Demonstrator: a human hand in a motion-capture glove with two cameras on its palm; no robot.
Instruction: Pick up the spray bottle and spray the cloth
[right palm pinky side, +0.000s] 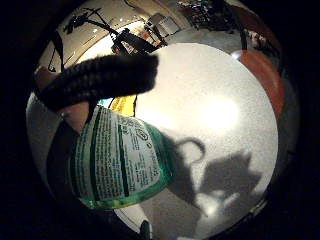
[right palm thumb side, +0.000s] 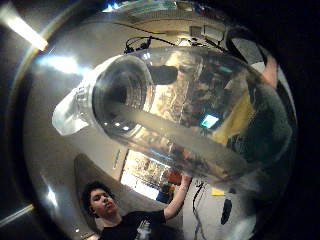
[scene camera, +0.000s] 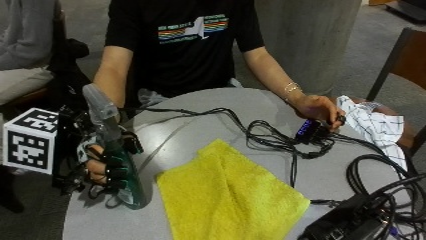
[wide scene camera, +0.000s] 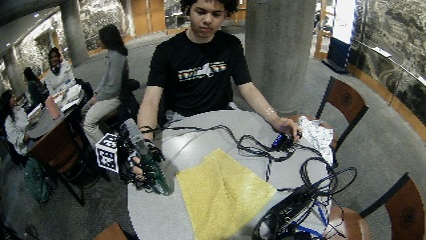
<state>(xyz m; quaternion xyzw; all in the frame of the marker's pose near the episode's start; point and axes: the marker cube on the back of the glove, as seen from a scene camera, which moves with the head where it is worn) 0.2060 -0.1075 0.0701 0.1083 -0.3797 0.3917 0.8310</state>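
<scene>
A green spray bottle (scene camera: 126, 180) with a grey trigger head (scene camera: 100, 107) stands near the table's left edge in the outside view. My gloved right hand (scene camera: 103, 167) grips its body, fingers curled round it. A yellow cloth (scene camera: 226, 195) lies flat on the table just to the right of the bottle, apart from it. In the little finger side palm view the bottle's label (right palm pinky side: 117, 155) fills the space under a gloved finger (right palm pinky side: 100, 77). The thumb side palm view is filled by the clear bottle (right palm thumb side: 190, 120) seen from close up.
The round grey table (scene camera: 200, 125) carries a tangle of black cables (scene camera: 286, 140) and a black device (scene camera: 346, 222) at the right. The person's bare left hand (scene camera: 319, 110) rests on a small gadget beside a checked white cloth (scene camera: 373, 125). Chairs stand at the right.
</scene>
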